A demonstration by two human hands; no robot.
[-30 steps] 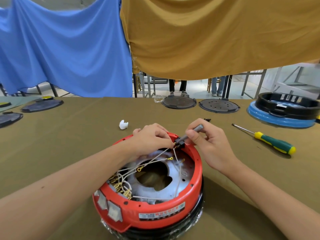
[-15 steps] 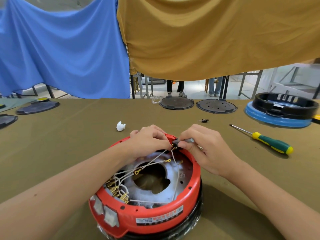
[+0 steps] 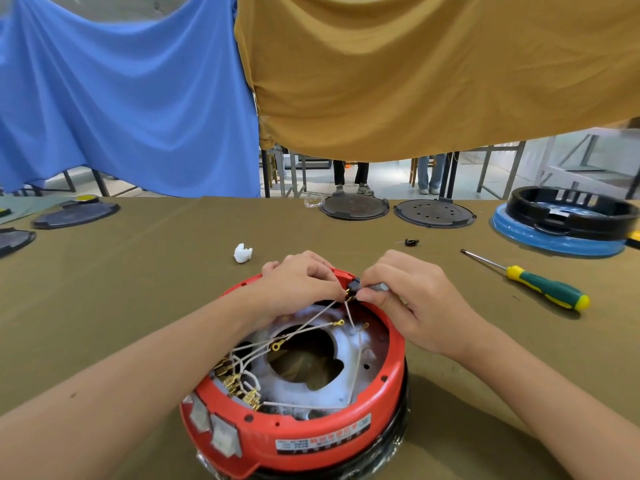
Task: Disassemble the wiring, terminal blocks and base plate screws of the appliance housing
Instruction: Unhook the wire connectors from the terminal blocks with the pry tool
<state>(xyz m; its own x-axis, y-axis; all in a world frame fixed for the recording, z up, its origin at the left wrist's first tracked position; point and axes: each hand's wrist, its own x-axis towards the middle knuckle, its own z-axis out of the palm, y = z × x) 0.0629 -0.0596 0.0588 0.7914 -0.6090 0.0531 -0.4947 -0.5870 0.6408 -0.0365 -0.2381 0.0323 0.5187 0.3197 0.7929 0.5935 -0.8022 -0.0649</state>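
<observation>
Red housing point(image 3: 294, 420) | left hand point(image 3: 301, 284) grip pinching wire point(image 3: 323, 311) | right hand point(image 3: 412, 299) grip clamped on black terminal block point(image 3: 354, 285)

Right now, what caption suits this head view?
Both hands, left hand and right hand, pinch a small black connector at the red housing rim.

Both hands meet at the far rim of the red housing point(image 3: 298, 431), the left hand point(image 3: 304, 285) curled on the edge, the right hand point(image 3: 412, 299) pinching a small black terminal block point(image 3: 354, 285) with white wires point(image 3: 322, 318) trailing inside, a green-handled screwdriver point(image 3: 540, 287) lying well right.
</observation>
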